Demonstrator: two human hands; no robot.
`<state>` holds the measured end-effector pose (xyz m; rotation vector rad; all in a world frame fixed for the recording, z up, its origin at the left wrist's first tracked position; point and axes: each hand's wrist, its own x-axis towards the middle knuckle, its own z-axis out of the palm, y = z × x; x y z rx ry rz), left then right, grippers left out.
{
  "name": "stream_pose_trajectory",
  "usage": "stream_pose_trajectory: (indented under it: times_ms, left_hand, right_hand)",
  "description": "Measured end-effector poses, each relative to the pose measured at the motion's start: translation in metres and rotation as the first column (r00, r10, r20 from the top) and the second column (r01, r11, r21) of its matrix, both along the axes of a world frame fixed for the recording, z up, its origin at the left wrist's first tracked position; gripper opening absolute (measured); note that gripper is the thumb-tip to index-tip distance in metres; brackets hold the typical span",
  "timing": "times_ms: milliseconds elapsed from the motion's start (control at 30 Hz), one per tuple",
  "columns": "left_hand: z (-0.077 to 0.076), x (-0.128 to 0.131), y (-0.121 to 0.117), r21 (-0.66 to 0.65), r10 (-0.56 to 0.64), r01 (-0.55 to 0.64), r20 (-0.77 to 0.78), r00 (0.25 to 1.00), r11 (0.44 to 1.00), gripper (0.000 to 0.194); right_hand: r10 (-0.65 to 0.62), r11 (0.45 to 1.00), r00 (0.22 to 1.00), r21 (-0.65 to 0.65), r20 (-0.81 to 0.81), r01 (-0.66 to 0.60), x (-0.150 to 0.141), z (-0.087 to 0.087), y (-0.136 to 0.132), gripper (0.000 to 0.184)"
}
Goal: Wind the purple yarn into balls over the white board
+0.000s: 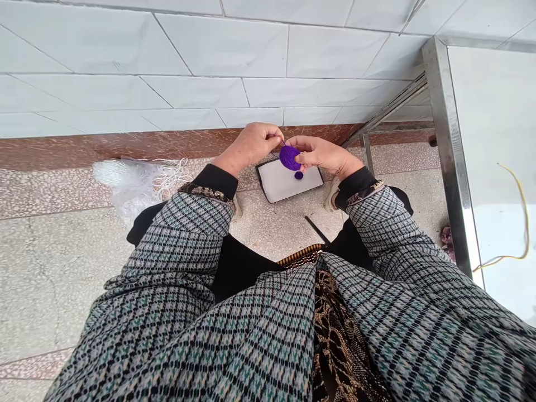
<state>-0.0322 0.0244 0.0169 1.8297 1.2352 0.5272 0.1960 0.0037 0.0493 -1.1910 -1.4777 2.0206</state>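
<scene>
In front of me, above the floor, my right hand (320,153) is closed around a ball of purple yarn (288,158), its thumb pressed on the near side. My left hand (256,144) pinches the purple strand at the ball's upper left, thumb and forefinger together. A small round purple piece (298,175) shows just below the ball; whether it is joined to the ball I cannot tell. Under both hands a white board or shallow box with dark edges (288,181) lies on the floor.
A clear plastic bag with white strands (138,178) lies on the floor at left. To the right stands a metal-framed table (456,167) with a yellow cord (523,218) on it. A tiled wall (226,50) rises ahead. A dark thin bar (317,229) is near my knees.
</scene>
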Motion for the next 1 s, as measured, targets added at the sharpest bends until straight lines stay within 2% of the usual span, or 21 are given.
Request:
stream_pose_trajectory:
  times_ms: [133,267,333,400,467,533,600,667,800,900,1000]
  left_hand:
    - [-0.009,0.010,-0.003,-0.002,-0.079,0.079,0.005,0.997,0.997,0.023]
    - [-0.007,0.018,-0.011,-0.033,-0.292,0.292,-0.024,0.956,0.956,0.020]
    - [-0.002,0.020,-0.015,-0.065,-0.404,0.401,-0.041,0.914,0.914,0.020]
    - [0.004,0.019,-0.016,-0.074,-0.448,0.444,-0.050,0.892,0.893,0.020]
    - [0.010,0.015,-0.016,-0.051,-0.400,0.397,-0.060,0.915,0.916,0.021]
    - [0.013,0.011,-0.013,-0.007,-0.285,0.285,-0.059,0.957,0.958,0.024]
    - [0.012,0.006,-0.009,0.029,-0.168,0.169,-0.053,0.984,0.985,0.026]
    - [0.009,0.002,-0.005,0.047,-0.101,0.103,-0.050,0.994,0.994,0.026]
    - [-0.004,0.002,0.000,0.049,-0.066,0.067,-0.032,0.997,0.997,0.021]
    - [-0.013,0.008,0.000,0.018,-0.073,0.073,-0.028,0.997,0.997,0.022]
    - [-0.017,0.015,-0.005,-0.009,-0.175,0.175,-0.047,0.983,0.985,0.022]
  right_hand:
    - [-0.185,0.983,0.982,0.012,-0.039,0.186,0.000,-0.001,0.003,0.037]
    - [-0.397,0.917,0.913,0.074,0.090,0.392,-0.001,-0.010,0.009,0.029]
    - [-0.430,0.902,0.885,0.139,0.177,0.410,-0.001,-0.017,0.013,0.029]
    - [-0.402,0.913,0.878,0.187,0.258,0.363,0.000,-0.024,0.014,0.030]
    - [-0.300,0.952,0.896,0.166,0.326,0.258,0.001,-0.027,0.014,0.030]
    - [-0.148,0.988,0.927,0.082,0.344,0.127,0.002,-0.025,0.011,0.028]
    - [-0.024,1.000,0.955,0.000,0.297,0.025,0.002,-0.018,0.007,0.025]
    - [0.025,0.999,0.975,-0.042,0.223,-0.015,0.001,-0.010,0.002,0.022]
    - [-0.037,0.996,0.995,-0.072,0.089,0.044,0.000,0.002,-0.001,0.023]
    - [-0.193,0.979,0.981,-0.055,0.030,0.194,0.000,0.002,0.002,0.023]
    - [-0.346,0.938,0.938,-0.015,0.029,0.347,0.000,-0.004,0.007,0.020]
